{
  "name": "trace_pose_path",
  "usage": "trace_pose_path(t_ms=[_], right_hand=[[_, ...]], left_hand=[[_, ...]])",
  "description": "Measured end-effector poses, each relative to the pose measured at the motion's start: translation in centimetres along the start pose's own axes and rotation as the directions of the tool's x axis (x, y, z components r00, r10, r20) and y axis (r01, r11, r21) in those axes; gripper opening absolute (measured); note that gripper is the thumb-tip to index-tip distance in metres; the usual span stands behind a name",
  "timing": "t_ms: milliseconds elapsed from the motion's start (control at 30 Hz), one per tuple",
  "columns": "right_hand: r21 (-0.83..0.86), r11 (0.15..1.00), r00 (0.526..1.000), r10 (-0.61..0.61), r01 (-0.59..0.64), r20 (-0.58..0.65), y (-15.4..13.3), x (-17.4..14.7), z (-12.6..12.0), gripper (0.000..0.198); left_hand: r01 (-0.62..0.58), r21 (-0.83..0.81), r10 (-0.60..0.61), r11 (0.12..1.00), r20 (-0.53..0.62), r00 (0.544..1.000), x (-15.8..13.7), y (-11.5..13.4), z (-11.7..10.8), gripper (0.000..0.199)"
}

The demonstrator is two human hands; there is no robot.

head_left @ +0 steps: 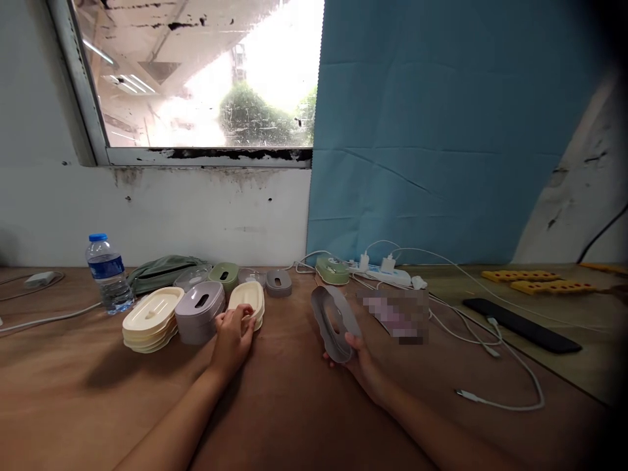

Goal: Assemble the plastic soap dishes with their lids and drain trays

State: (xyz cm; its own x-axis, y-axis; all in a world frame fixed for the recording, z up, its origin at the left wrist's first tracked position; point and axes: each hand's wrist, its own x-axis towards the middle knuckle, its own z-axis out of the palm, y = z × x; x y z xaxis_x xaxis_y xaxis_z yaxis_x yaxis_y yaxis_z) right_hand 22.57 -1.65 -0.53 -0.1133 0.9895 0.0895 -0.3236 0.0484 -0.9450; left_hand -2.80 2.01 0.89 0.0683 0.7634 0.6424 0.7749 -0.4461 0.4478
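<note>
My right hand grips a grey oval plastic lid by its near edge, thumb on the rim and fingers beneath. The lid is tilted up above the table, with a slot through its middle. My left hand rests at a small stack of cream oval plastic lids, its bent fingers closed on the top one's near edge. Left of that hand stands a stack of greyish-purple slotted lids. Beyond it is a taller stack of cream lids.
Behind the stacks lie a green slotted lid, a grey one and a green bag. A water bottle stands at left. A power strip, white cables and a black bar lie at right.
</note>
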Motion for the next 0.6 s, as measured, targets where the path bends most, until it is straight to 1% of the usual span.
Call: trace_pose_path(t_ms=[67,133,200,233,267,300,367,400,433,467,500,533,600], right_hand=[[-0.022,0.999,0.999,-0.036,0.036,0.01,0.2,0.2,-0.4,0.035],[-0.047,0.997,0.998,-0.067,0.067,0.003,0.2,0.2,-0.7,0.036],[-0.069,0.994,0.996,-0.085,0.084,-0.008,-0.1,0.1,-0.9,0.039],[-0.08,0.992,0.995,-0.098,0.096,-0.01,-0.3,0.0,-0.8,0.041],[-0.093,0.989,0.993,-0.115,0.113,-0.012,-0.6,-0.1,-0.7,0.044],[-0.113,0.985,0.991,-0.134,0.132,-0.011,-0.9,-0.2,-0.5,0.047],[-0.169,0.97,0.985,-0.174,0.173,0.009,-1.5,-0.4,-0.1,0.055],[-0.201,0.958,0.979,-0.203,0.204,0.027,-1.7,-0.5,0.1,0.059],[-0.233,0.942,0.97,-0.235,0.241,0.053,-1.9,-0.5,0.2,0.064],[-0.267,0.921,0.959,-0.269,0.283,0.086,-2.0,-0.4,0.2,0.067],[-0.298,0.897,0.945,-0.303,0.327,0.124,-2.1,-0.3,0.2,0.07],[-0.325,0.874,0.931,-0.326,0.362,0.162,-2.2,-0.3,0.1,0.073],[-0.367,0.845,0.918,-0.319,0.389,0.238,-2.3,-0.2,-0.1,0.078]], left_hand=[[0.0,-0.055,0.0,0.999,-0.002,1.0,-0.5,1.0,-0.3,0.011],[-0.001,-0.103,0.005,0.995,0.042,0.999,-1.2,2.1,-0.6,0.01],[-0.012,-0.145,0.033,0.989,0.138,0.99,-1.9,3.2,-0.8,0.01],[-0.029,-0.172,0.065,0.985,0.204,0.977,-2.2,3.6,-0.9,0.011],[-0.053,-0.206,0.111,0.977,0.279,0.954,-2.4,4.0,-1.1,0.011],[-0.082,-0.249,0.17,0.965,0.357,0.919,-2.5,4.4,-1.2,0.012],[-0.135,-0.353,0.306,0.926,0.492,0.815,-2.6,4.8,-1.3,0.014],[-0.149,-0.403,0.365,0.903,0.537,0.761,-2.5,5.0,-1.4,0.016],[-0.154,-0.445,0.409,0.883,0.564,0.717,-2.4,5.1,-1.5,0.017],[-0.153,-0.476,0.439,0.866,0.578,0.688,-2.3,5.1,-1.6,0.018],[-0.151,-0.498,0.458,0.854,0.581,0.672,-2.2,5.1,-1.7,0.019],[-0.15,-0.512,0.469,0.846,0.58,0.666,-2.2,5.1,-1.8,0.02],[-0.147,-0.522,0.473,0.84,0.572,0.67,-2.1,4.9,-2.1,0.025]])
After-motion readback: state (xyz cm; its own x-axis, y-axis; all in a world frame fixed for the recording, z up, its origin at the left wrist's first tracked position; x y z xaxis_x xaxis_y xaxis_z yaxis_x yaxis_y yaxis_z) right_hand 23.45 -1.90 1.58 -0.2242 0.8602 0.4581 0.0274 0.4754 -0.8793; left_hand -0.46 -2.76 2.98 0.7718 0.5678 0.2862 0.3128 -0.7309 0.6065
